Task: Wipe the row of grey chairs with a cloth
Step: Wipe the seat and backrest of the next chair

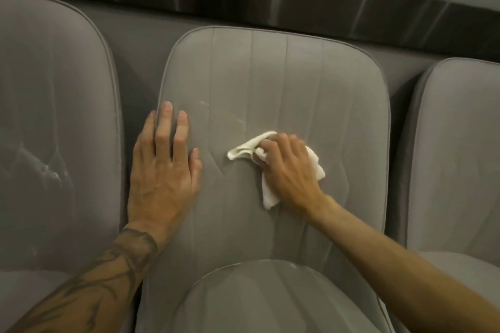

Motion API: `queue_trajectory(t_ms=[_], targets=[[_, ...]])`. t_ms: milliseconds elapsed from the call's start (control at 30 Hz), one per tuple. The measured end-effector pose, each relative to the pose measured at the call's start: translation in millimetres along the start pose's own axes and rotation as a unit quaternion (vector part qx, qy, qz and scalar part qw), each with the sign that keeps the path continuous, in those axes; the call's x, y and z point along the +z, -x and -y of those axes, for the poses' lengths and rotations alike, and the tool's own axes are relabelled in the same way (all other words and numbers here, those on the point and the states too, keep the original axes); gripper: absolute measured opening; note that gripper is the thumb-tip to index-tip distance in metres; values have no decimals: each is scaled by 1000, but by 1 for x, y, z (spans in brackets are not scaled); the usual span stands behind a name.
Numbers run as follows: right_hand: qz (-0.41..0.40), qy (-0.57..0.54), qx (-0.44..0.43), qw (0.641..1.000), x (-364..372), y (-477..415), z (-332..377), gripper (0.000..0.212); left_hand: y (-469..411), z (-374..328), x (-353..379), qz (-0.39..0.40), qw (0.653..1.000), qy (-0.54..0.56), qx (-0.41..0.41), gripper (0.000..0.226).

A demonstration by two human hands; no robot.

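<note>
Grey middle chair back under wipe: my right hand grips the cloth; left hand flat, fingers spread. Next, marks at eleven o'clock.

The scene is seen through one wide-angle camera worn on the head, pointed forward and down. The middle grey chair is framed close and centred; the left chair and the right chair are cut off by the frame edges.

The three chairs are plain grey with stitched lengthwise seams, the cloth is white, the wall strip behind is glossy black, and dark tattoo lines mark the left forearm.
</note>
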State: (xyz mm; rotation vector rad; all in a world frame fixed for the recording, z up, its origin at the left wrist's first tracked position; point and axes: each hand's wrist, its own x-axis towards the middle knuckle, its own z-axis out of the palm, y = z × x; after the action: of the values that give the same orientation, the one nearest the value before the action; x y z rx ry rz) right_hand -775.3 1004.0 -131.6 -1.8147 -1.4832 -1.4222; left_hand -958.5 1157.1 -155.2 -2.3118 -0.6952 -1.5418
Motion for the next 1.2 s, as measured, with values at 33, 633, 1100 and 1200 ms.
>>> queue_trajectory(t_ms=[33, 633, 1100, 1200], targets=[[1, -1, -12, 1000, -2, -9, -7, 14, 0, 0, 0, -1, 1000, -2, 0, 59], [-40, 14, -35, 998, 9, -9, -7, 19, 0, -2, -1, 5, 1000, -15, 3, 58], [129, -26, -199, 971, 30, 128, 40, 25, -2, -4, -4, -8, 1000, -19, 1, 57], [2, -1, -96, 995, 34, 57, 19, 15, -1, -4, -2, -8, 1000, -17, 0, 57]])
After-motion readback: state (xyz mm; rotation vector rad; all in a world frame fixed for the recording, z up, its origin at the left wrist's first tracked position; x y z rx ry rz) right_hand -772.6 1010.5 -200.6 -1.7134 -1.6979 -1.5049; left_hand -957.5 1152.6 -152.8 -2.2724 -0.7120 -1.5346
